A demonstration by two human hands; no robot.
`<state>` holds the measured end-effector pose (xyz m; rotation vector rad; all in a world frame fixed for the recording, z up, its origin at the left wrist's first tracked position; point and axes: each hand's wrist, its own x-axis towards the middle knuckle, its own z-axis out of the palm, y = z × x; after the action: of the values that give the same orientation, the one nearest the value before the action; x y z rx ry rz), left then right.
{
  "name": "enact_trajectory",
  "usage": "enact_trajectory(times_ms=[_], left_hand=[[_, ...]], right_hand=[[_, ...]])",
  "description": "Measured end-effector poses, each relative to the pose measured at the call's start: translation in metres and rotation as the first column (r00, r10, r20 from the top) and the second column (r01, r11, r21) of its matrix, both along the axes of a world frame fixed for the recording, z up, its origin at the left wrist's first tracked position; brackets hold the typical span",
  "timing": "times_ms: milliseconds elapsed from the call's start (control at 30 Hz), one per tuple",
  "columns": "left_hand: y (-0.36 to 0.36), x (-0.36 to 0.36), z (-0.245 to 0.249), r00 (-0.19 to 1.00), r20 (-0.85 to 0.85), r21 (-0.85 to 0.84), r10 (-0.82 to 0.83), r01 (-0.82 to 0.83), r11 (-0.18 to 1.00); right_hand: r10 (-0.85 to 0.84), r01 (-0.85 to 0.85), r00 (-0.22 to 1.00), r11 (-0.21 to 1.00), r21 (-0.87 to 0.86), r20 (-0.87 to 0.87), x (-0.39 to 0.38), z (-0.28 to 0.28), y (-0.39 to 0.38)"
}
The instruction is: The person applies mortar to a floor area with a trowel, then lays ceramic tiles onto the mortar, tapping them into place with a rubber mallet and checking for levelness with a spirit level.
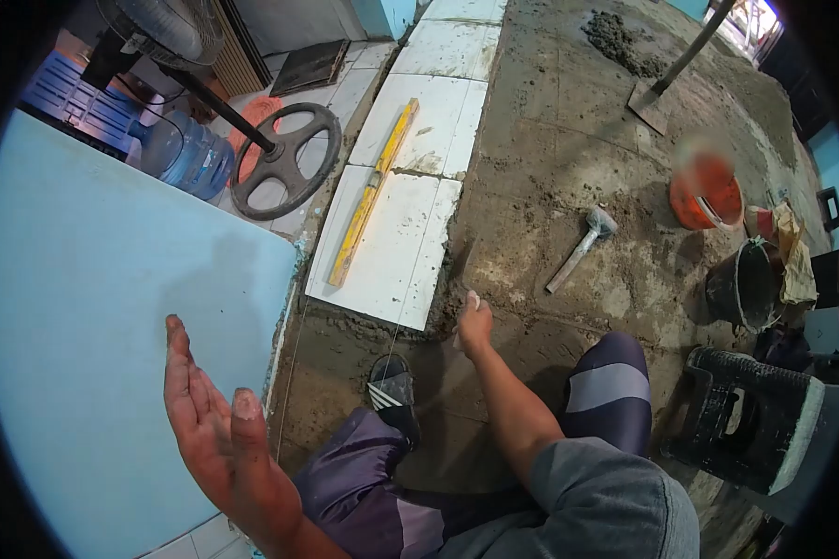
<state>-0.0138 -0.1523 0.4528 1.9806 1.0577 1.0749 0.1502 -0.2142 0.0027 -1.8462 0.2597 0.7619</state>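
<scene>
My left hand (219,424) is raised in front of the light blue wall, fingers stretched out and holding nothing. My right hand (475,326) is closed around the handle of a trowel (469,263), whose dark blade blends into the mortar beside the tiles. Large white tiles (396,233) lie in a row, with wet grey mortar (345,340) along their near edge. A yellow spirit level (373,194) rests lengthwise on two of them. To the right of the trowel, a mallet (583,244) with a mortar-smeared head lies on the rough floor.
A thin string (294,363) runs along the blue wall (130,326). At right stand an orange bucket (704,196), a black bucket (746,284) and a black stool (746,419). A shovel (653,102) stands near a mortar heap (615,39). A fan base (289,160) is at upper left.
</scene>
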Motion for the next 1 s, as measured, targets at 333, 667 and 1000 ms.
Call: enact_trajectory(times_ms=[333,667,1000], left_hand=[[-0.004,0.025,0.001,0.995,0.050,-0.009,-0.083,0.083,0.996],[0.010,0.024,0.000,0.994,0.057,-0.004,-0.097,0.098,0.995],[0.014,0.015,0.003,0.993,0.090,-0.001,-0.070,0.070,0.998]], right_hand=[[0.177,-0.162,0.978,0.977,-0.138,0.109,-0.028,0.014,0.024],[0.061,-0.036,0.982,0.989,-0.142,0.177,-0.067,-0.006,-0.005],[0.168,-0.184,0.974,0.978,0.096,0.150,0.007,0.006,0.046]])
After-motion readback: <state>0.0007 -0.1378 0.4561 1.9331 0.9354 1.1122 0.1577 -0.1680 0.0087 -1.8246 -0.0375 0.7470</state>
